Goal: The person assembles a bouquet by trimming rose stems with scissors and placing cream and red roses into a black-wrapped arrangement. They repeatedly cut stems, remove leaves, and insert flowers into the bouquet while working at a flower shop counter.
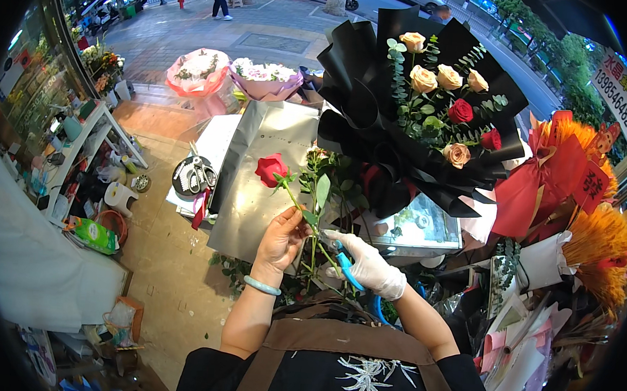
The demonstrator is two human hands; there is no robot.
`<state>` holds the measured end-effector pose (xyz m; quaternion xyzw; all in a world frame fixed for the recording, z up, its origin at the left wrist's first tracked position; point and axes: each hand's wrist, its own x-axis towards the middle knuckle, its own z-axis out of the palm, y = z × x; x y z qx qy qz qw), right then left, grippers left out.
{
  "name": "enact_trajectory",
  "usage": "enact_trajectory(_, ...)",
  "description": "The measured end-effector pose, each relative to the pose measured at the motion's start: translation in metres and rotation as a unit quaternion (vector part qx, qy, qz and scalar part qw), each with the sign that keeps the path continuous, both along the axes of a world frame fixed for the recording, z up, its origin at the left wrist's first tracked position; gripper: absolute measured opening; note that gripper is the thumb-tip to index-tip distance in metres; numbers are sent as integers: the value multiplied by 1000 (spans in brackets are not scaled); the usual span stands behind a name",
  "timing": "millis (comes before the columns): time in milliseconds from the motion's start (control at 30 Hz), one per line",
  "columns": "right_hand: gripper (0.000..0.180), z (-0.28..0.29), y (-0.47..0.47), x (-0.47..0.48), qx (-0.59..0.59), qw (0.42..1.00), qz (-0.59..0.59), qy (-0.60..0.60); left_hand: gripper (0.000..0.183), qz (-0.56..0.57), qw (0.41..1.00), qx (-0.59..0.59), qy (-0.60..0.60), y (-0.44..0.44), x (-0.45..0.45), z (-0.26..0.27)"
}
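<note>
My bare left hand (283, 238) pinches the green stem of a red rose (272, 170); its bloom tilts up to the left. A pale bangle circles that wrist. In a white glove, my right hand (369, 266) grips blue-handled pruning shears (347, 267), whose blades are close to the lower stem. Whether the blades touch it I cannot tell. Beneath both hands lie leafy stems and a sheet of metallic wrapping paper (274, 133). Just beyond my right hand stands a bouquet in black wrapping (354, 84), with peach roses (424, 80), red roses (460, 111) and eucalyptus.
Scissors (204, 176) lie on a dark round holder at the table's left. Pink-wrapped (196, 73) and lilac-wrapped (266, 86) bouquets stand behind. Red wrapping (532, 189) and orange dried grasses (599, 242) crowd the right. A white stool (121, 197) stands on the floor.
</note>
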<state>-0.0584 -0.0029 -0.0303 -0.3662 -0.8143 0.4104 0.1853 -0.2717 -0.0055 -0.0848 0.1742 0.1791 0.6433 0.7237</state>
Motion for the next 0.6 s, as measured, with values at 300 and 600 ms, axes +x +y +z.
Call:
enact_trajectory(300, 62, 2, 1, -3, 122, 992, -33, 4, 15, -9, 999, -6, -32, -1, 4, -6)
enact_trajectory(600, 49, -14, 5, 0, 158, 960, -213, -89, 20, 32, 996, -60, -61, -12, 42, -13)
